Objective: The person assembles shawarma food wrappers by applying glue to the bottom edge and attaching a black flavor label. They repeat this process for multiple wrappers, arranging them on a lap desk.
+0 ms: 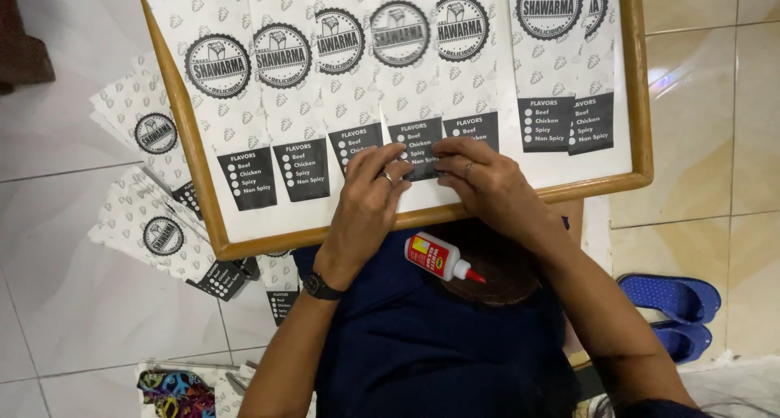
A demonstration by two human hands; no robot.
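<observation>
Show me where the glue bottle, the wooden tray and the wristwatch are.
glue bottle (435, 256), head view, on its white body.
wooden tray (184, 134), head view, on its left rim.
wristwatch (320, 286), head view, on the black band at the left wrist.

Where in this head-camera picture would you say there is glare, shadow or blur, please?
Head view: glare shows on the glossy floor tiles at upper right; the printed paper sheets on the wooden tray are evenly lit and sharp; the left hand and right hand cast only soft shadows; the glue bottle is crisp; the frame's bottom edge is dimmer.
</observation>
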